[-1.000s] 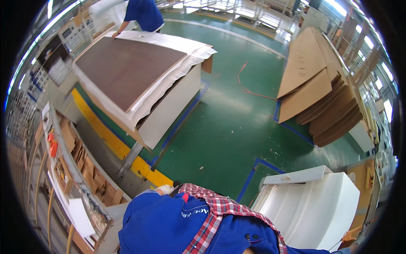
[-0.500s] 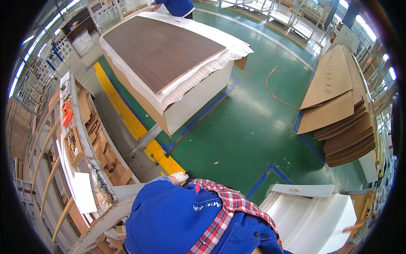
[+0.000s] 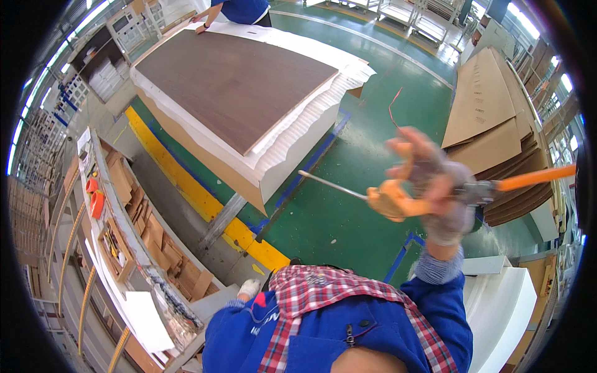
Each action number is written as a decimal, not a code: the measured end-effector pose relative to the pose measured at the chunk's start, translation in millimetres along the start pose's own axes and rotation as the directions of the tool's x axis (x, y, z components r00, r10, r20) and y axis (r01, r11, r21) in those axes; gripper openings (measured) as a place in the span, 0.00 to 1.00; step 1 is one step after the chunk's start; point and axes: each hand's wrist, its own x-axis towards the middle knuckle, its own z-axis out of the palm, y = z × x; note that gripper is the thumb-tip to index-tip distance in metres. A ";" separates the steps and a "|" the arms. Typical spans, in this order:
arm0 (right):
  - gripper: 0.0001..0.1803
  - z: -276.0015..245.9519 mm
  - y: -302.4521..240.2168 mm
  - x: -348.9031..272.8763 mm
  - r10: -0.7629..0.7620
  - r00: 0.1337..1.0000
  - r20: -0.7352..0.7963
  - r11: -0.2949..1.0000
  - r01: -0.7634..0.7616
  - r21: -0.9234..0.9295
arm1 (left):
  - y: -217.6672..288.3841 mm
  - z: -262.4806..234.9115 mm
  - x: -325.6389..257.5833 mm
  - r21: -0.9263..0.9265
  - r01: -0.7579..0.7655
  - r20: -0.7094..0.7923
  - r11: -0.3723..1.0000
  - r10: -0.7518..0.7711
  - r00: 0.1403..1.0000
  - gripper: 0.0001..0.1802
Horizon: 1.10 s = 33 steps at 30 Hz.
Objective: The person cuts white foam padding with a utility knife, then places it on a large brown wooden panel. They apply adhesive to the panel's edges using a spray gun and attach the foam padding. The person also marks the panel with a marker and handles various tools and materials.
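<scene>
My right hand point(image 3: 444, 202), in a pale glove and smeared by motion, is raised over the green floor. It is closed around an orange air blow gun point(image 3: 392, 200). The gun's long thin metal nozzle points left toward the wrapped stack, and an orange hose point(image 3: 541, 178) runs from its back to the right. Down by my left side is my left hand point(image 3: 250, 289), in a white glove, close to my checked apron. Its fingers are too small and partly hidden to read. Ahead, a dark brown panel point(image 3: 236, 87) lies on white foam sheeting point(image 3: 305, 127) over a large stack.
A co-worker point(image 3: 239, 11) in blue leans over the stack's far end, hands at the panel. Cardboard sheets point(image 3: 482, 102) lean at right. A white box-like piece point(image 3: 497, 317) stands by my right side. On the left, a bench point(image 3: 134, 248) holds a red-orange tape dispenser point(image 3: 95, 202) and wood offcuts.
My right hand has come up from the lower right edge to the middle right with the blow gun. My left hand has moved slightly left and down. The co-worker's hands now show at the panel.
</scene>
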 end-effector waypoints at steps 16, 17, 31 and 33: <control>0.10 -83.1 209.2 101.8 -0.290 0.908 -0.301 0.951 0.237 -0.201 | -11.8 8.2 9.4 -0.618 0.310 0.101 0.723 -0.317 0.943 0.18; 0.09 -97.9 216.1 112.3 -0.333 0.896 -0.294 0.932 0.264 -0.250 | -0.1 -5.8 11.6 -0.602 0.293 0.078 0.743 -0.311 0.947 0.18; 0.08 -262.5 271.6 257.7 -0.327 0.865 -0.379 0.940 0.257 -0.224 | 261.8 -337.7 81.2 -0.158 -0.097 -0.965 0.983 -0.133 0.227 0.25; 0.08 -275.4 282.8 276.4 -0.348 0.867 -0.357 0.936 0.301 -0.181 | 287.8 -359.2 92.1 -0.090 -0.091 -0.973 0.992 -0.068 0.219 0.26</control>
